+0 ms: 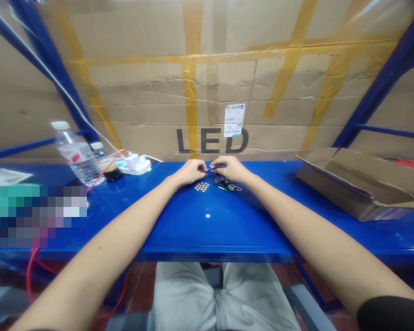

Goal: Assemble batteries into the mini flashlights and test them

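Pinching one end of a small purplish piece [210,170], the left hand [193,172] has its fingertips closed. The right hand [232,168] grips the other end, at 3 o'clock from the left, so the piece sits right between the two; too tiny to say what it is, tbh. Just off it at 7 o'clock there's a bunch of little silvery discs [202,186], and around 4 o'clock a dark, shiny pile of loops [228,185], just below the right hand. Straight down at 6 there's a white spot [207,215] on the glossy blue table [207,236]. Further out near 9: white power strip [134,164], small bottle with dark liquid [111,171], clear water bottle [76,156], red cord [98,180]. Open cardboard box [357,188] over around 3 to 4. At 12 it's all taped cardboard [152,103] with big "LED" lettering and a shipping label [233,120], between blue metal posts [376,82].
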`<state>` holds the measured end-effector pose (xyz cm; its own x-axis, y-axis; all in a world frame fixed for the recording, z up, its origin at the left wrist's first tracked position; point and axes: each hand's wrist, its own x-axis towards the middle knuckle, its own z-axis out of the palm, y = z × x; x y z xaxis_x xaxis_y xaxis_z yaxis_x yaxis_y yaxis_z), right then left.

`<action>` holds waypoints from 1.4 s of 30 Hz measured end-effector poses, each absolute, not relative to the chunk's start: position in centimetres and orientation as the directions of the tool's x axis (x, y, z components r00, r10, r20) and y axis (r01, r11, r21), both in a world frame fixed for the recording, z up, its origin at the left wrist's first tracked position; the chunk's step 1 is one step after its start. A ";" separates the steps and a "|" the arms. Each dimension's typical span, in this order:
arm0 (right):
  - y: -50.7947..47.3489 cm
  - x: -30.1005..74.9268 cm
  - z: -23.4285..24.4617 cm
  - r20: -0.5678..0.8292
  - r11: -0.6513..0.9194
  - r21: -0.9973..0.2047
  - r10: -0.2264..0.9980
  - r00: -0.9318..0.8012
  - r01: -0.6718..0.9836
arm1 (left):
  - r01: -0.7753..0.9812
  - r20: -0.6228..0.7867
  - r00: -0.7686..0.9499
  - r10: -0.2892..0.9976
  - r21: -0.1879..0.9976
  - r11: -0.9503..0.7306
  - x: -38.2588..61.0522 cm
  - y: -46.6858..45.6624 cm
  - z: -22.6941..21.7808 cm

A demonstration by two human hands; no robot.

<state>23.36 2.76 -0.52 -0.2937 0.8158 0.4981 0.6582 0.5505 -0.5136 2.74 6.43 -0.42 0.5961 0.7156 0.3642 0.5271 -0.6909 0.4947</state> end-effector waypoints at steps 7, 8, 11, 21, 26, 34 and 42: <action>2.1 23.2 -0.1 0.489 0.542 -0.544 0.825 -0.283 0.640 | 0.275 0.679 0.446 0.583 0.516 -0.811 3.5 4.1 0.6; 2.1 23.2 -0.1 0.489 0.548 -0.542 0.822 -0.291 0.637 | 0.273 0.683 0.457 0.570 0.502 -0.821 3.6 3.9 0.7; 2.0 23.1 -0.2 0.474 0.549 -0.565 0.827 -0.303 0.615 | 0.288 0.678 0.489 0.549 0.468 -0.835 3.7 3.7 0.7; 1.8 23.0 0.1 0.470 0.563 -0.594 0.823 -0.321 0.574 | 0.306 0.690 0.472 0.548 0.455 -0.836 3.7 3.9 0.5; 1.9 22.3 -0.2 0.468 0.520 -0.682 0.851 -0.239 0.514 | 0.299 0.589 0.335 0.735 0.674 -0.676 4.0 4.5 0.0; 2.1 22.7 0.1 0.466 0.404 -0.564 0.876 -0.126 0.720 | 0.222 0.540 0.255 0.802 0.774 -0.593 3.7 4.9 -0.2; 3.3 25.1 -1.0 0.219 0.268 -0.374 0.956 -0.196 0.888 | 0.113 0.452 0.208 0.867 0.870 -0.480 3.8 5.3 -0.6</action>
<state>25.05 3.32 -1.01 -0.1962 0.9558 0.2189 0.8878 0.2679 -0.3741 3.81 5.28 -0.60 0.2083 0.8674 0.4519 0.1130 -0.4803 0.8698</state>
